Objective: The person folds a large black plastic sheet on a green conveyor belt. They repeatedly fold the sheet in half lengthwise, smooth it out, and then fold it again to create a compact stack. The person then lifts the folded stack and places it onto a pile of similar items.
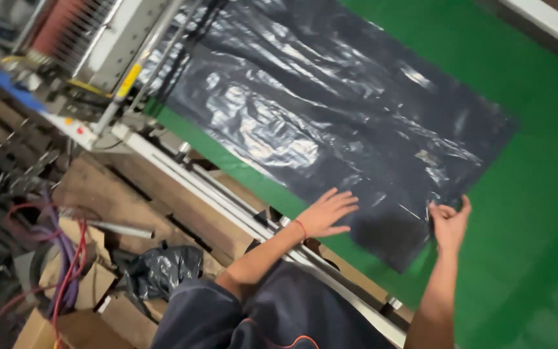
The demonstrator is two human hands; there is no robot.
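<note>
My left hand (327,213) lies flat, fingers spread, pressing the near end of the black plastic sheet (330,123) onto the green worktop (537,194); my right hand (450,220) pinches the sheet's near edge between fingertips. I judge I am smoothing and squaring the sheet, which stretches away toward the machine (98,45); tugging it calls for an even, gentle pull.

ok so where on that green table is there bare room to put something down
Bare green table lies right of the black plastic sheet, past the right hand, and in a thin strip between the sheet and the metal rail. Crowded: the sheet's middle, the left hand flat on it, and the cluttered floor with cables.
</note>
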